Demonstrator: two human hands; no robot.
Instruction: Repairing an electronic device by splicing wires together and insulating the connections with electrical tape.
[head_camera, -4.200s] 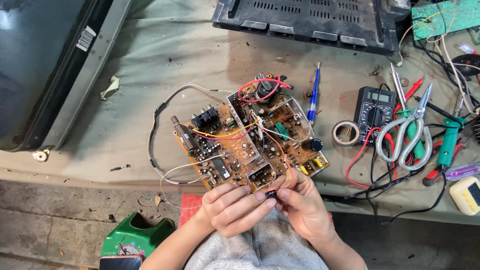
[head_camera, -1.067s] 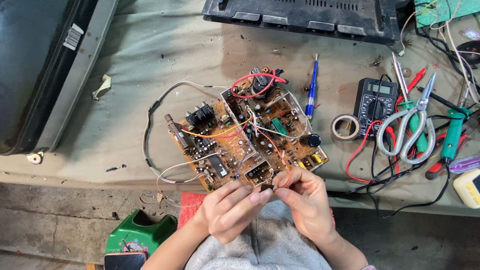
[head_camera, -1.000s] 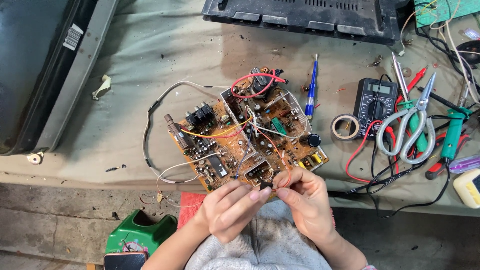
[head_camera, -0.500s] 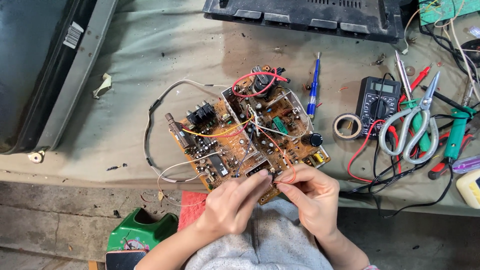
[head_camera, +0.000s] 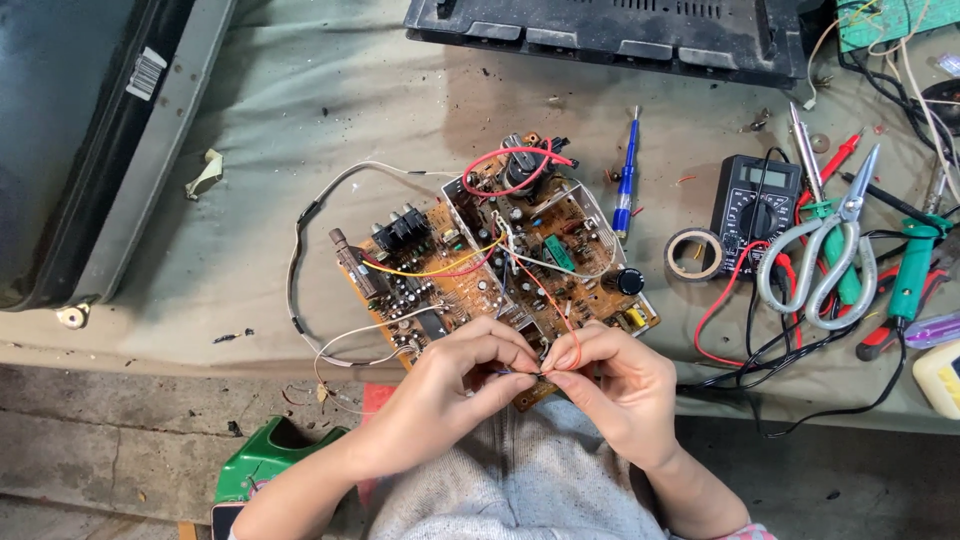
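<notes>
A brown circuit board (head_camera: 470, 270) crowded with components and red, yellow and white wires lies on the grey cloth of the bench. At the board's near edge my left hand (head_camera: 455, 385) and my right hand (head_camera: 610, 385) meet fingertip to fingertip. Both pinch a thin wire (head_camera: 520, 372) between thumb and fingers, just over the board's front corner. An orange wire (head_camera: 560, 318) loops from the board down to my right fingers. The wire's ends are hidden by my fingers.
A blue screwdriver (head_camera: 627, 180), black multimeter (head_camera: 755, 200), tape roll (head_camera: 696, 254), scissors (head_camera: 830, 250) and green-handled tools (head_camera: 912, 270) lie to the right. A dark casing (head_camera: 620, 30) sits at the back, a television set (head_camera: 70, 140) at left, a green object (head_camera: 265, 465) below the bench.
My hands have shifted from gripping the board's near edge to pinching a thin wire between them, drawn slightly toward me. The board has stayed in place.
</notes>
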